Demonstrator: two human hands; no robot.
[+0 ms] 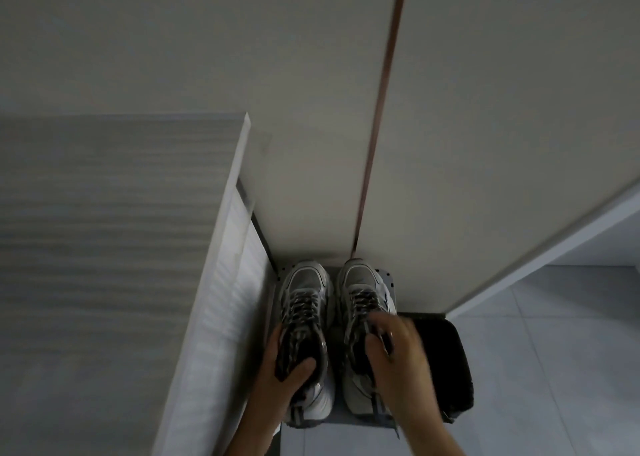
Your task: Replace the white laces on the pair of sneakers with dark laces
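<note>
I see both side by side at wall (311,126), long axes away from me, heels nearest. Left hand (280,364) grips left sneaker (306,279) collar; right hand (400,355) clamps right sneaker (360,275) opening. Laces (301,308) look dark.

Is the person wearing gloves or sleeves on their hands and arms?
No gloves: the left hand and right hand are bare. The left forearm and right forearm show no sleeves, watch or bracelet. Rings are too blurred to tell.
</note>
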